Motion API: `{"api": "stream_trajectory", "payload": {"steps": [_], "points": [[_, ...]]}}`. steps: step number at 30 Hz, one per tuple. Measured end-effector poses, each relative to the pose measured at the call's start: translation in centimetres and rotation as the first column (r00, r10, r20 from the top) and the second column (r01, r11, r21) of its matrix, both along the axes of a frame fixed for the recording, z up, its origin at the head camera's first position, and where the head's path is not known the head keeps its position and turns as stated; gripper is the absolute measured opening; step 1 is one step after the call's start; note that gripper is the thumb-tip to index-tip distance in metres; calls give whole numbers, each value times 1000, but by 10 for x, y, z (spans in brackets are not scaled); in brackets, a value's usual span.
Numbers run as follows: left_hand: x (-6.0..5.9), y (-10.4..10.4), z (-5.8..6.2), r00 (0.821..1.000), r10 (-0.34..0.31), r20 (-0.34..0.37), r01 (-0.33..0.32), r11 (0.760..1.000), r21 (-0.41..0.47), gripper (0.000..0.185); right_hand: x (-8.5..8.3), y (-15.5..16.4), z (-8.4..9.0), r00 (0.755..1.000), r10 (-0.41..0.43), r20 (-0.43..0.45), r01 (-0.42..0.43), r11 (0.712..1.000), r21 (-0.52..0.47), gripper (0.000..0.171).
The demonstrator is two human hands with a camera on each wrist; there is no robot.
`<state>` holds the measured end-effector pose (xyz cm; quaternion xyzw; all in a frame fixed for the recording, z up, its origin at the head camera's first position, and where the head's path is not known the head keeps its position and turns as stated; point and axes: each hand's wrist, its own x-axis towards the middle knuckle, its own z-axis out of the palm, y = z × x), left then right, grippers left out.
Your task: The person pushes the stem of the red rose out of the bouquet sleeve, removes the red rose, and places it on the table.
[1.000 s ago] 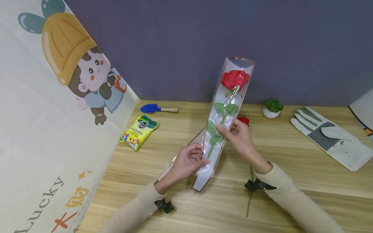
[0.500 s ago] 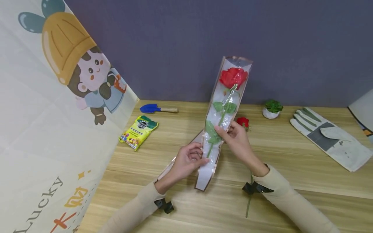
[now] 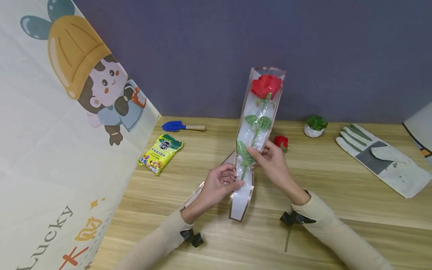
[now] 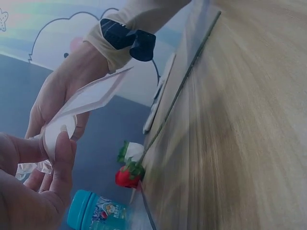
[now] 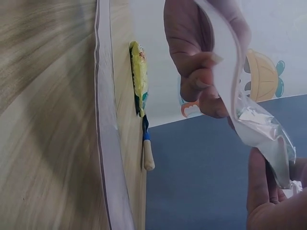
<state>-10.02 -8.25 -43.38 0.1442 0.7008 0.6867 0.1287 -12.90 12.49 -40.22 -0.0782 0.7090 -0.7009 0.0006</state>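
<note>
A red artificial rose (image 3: 266, 86) with green leaves stands tilted inside a clear-fronted, white-backed sleeve (image 3: 238, 202), raised above the table. My left hand (image 3: 217, 189) pinches the sleeve's lower part, thumb in front. Higher up, my right hand (image 3: 276, 167) grips its right edge at the lower leaves, where the wrapping is squeezed narrow. The left wrist view shows the sleeve's white tail (image 4: 93, 96) bent between both hands. Behind my right hand lies a loose red rose (image 3: 281, 141), its stem partly hidden by the forearm. Under my left forearm lies another long pale wrapper (image 3: 194, 195).
At the back left lie a blue trowel (image 3: 182, 126) and a yellow packet (image 3: 161, 153). To the right are a small potted succulent (image 3: 315, 126) and a work glove (image 3: 383, 159). A teal-lidded jar (image 4: 103, 211) appears in the left wrist view. A dark wall closes the back.
The sleeved rose has swung a little left and stands more upright, its lower end shifting right. My right hand has moved slightly left with it, uncovering more of the loose rose's bloom.
</note>
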Motion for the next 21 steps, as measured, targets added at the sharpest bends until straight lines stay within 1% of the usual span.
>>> {"api": "stream_trajectory", "payload": {"steps": [5,9,15,18,21], "points": [[-1,1,0,1000,10,23,-11,1000,25,38,1,-2,-1,1000,-1,8,1,1000,16,39],[-1,1,1,1000,14,27,-16,999,44,37,3,-4,-2,1000,1,6,-1,1000,13,37],[-3,1,2,999,14,38,-17,997,82,38,4,-8,-2,1000,-1,-30,2,1000,26,38],[-3,1,3,999,20,47,-24,996,87,38,5,-9,-3,999,-2,-38,4,999,33,38],[-4,2,3,998,35,61,-39,996,75,38,5,-10,-5,999,2,-39,-1,1000,27,39]]}}
